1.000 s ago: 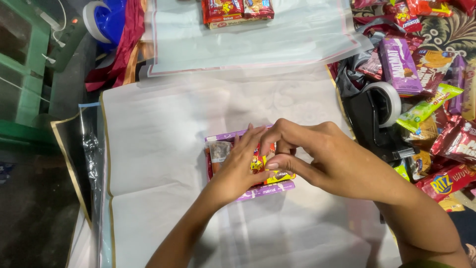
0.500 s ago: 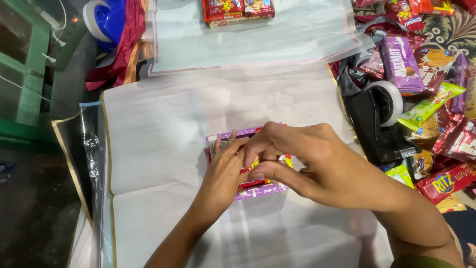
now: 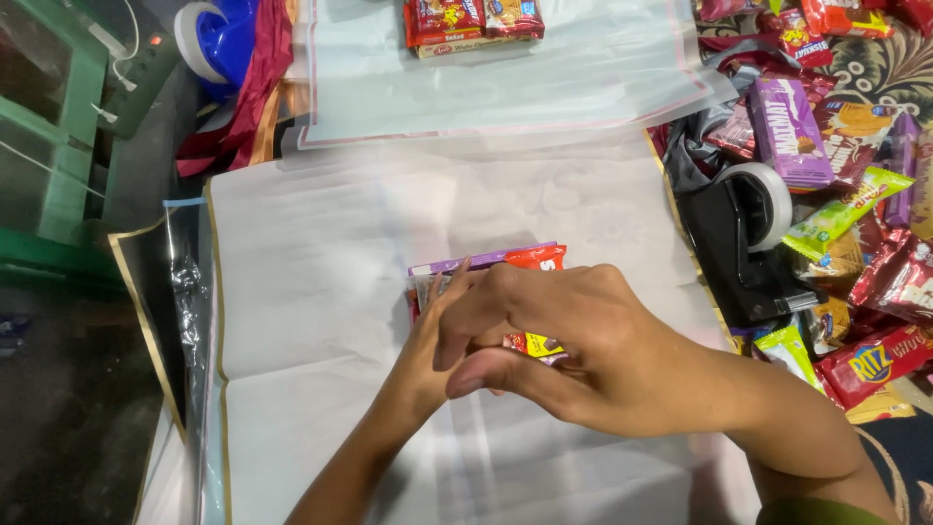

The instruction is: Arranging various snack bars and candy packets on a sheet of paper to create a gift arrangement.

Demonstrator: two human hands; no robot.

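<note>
Left of the tape dispenser [image 3: 748, 243], my left hand [image 3: 437, 340] and right hand [image 3: 554, 340] clasp the snack-packet stack [image 3: 486, 262] on white wrapping paper [image 3: 321, 272]; I'd judge squaring comes before folding.

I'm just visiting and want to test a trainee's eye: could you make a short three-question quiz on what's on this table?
1. True or false: both hands rest on the stack of snack packets.
2. The black tape dispenser lies on which side of the white paper: A left, B right?
3. What colour is the stack's far edge?

Key: 1 true: left hand and right hand cover it. 2 B. 3 purple.
</note>
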